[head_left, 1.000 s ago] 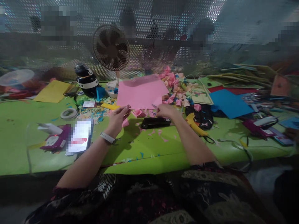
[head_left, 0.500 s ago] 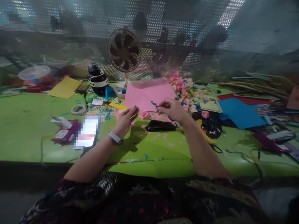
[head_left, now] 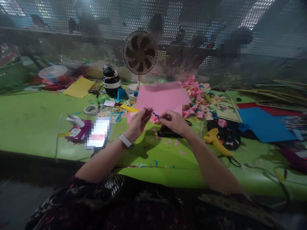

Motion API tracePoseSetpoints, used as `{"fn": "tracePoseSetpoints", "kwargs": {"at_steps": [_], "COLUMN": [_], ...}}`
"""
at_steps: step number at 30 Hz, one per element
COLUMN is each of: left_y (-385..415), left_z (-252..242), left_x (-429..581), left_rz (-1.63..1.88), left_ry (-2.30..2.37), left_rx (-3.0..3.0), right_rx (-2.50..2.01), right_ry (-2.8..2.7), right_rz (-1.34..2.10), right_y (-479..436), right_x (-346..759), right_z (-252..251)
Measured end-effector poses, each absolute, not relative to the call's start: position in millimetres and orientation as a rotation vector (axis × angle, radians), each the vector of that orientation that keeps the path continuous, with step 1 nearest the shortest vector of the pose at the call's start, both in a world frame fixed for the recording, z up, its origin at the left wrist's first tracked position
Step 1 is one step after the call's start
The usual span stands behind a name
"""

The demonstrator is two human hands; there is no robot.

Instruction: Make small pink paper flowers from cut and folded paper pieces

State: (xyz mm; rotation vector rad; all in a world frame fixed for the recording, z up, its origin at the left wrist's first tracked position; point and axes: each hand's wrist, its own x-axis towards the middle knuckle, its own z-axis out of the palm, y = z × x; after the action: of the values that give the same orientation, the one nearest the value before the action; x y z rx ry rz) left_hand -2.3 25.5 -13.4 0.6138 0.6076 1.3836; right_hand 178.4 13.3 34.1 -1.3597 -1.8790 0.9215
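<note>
Pinched between the thumb and fingers of my right hand [head_left: 174, 121] is a small twisted blue strip [head_left: 155, 115] with a thin dark stick or wire running up from it. My left hand [head_left: 140, 121] has its fingers pressed together at the upper part of this piece. The thin tip pokes out above those fingertips; what else they pinch is too small to make out. A large pink sheet [head_left: 163, 94] lies just beyond both hands. Under my right hand is a black stapler-like object [head_left: 168, 131], partly hidden. Pink paper scraps [head_left: 182, 152] are scattered in front of it.
Folded pink paper flowers [head_left: 193, 88] are heaped behind on the right. A yellow glue gun [head_left: 218, 143] and a blue sheet [head_left: 263, 124] lie to the right. Leftward are a phone [head_left: 99, 132], a tape roll [head_left: 91, 110] and a black jar [head_left: 111, 81]. A fan [head_left: 140, 52] stands at the back.
My hands have come together, with my left fingers now at the thin stick above the blue strip. The view has swung left, shifting the table's things rightward.
</note>
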Motion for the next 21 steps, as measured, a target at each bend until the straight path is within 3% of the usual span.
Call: {"fn": "tracePoseSetpoints", "kwargs": {"at_steps": [21], "left_y": [18.8], "left_z": [-4.4], "left_x": [0.8], "left_rz": [1.412], "left_ry": [0.647], "left_rx": [0.675], "right_rx": [-1.205], "right_ry": [-1.926], "right_rz": [1.061], "right_y": [15.8], "right_x": [186.2], "right_z": [37.2]}}
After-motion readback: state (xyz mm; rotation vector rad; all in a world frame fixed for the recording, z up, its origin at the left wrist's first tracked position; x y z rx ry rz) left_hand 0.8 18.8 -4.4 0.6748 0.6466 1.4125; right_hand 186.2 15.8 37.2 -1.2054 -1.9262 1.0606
